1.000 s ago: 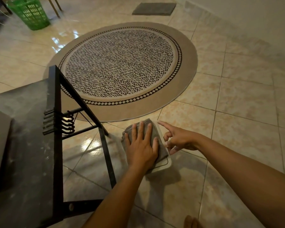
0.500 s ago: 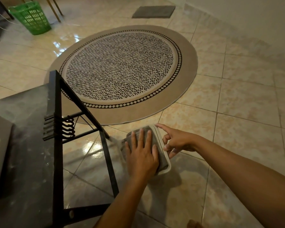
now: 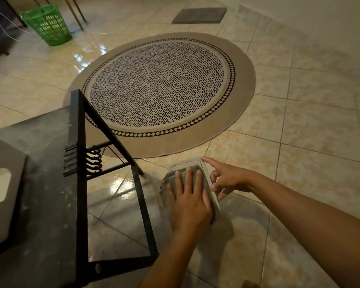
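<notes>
A pale lid (image 3: 181,163), a flat rounded rectangle with a thin dark line inset along its border, lies flat on the floor tiles. A folded grey cloth (image 3: 166,185) lies on it, covering most of its face and overhanging its left edge. The lid's far end and right rim show bare. The left hand (image 3: 190,202) presses flat on the cloth, and the right hand (image 3: 227,179) holds the right rim.
</notes>
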Demonstrator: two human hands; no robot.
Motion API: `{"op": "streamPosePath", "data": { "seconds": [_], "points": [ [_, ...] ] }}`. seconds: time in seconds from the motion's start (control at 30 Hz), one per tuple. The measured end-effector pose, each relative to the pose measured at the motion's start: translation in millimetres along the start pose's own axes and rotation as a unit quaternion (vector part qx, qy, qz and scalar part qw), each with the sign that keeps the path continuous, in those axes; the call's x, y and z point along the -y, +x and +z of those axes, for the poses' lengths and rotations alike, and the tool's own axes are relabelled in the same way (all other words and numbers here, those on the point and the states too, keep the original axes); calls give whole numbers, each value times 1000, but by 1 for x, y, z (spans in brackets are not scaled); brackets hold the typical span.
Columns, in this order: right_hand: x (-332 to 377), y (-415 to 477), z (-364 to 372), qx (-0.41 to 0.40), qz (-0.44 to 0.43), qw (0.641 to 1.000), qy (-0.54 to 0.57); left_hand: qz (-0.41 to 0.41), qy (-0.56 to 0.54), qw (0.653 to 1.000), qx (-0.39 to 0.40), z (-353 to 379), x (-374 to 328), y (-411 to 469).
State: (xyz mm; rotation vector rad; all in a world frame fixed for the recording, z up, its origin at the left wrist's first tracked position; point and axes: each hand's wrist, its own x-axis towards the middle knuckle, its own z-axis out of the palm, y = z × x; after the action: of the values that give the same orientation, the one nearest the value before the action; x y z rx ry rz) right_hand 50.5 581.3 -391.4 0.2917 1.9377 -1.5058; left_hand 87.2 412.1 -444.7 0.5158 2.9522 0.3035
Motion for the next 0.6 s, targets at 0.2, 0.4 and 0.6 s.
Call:
{"op": "streamPosePath", "data": {
  "seconds": [0.2,0.4,0.6],
  "points": [
    [1,-1,4,-1,1,1000,-18,-9,-8,1000,8,-10,8,36],
    [5,0,4,1,3,1000,-17,-19,-37,999,-23,0,23,4],
    [4,2,4,0,-1,1000,-28,20,-7,1000,-10,9,-2,11]
  ]
}}
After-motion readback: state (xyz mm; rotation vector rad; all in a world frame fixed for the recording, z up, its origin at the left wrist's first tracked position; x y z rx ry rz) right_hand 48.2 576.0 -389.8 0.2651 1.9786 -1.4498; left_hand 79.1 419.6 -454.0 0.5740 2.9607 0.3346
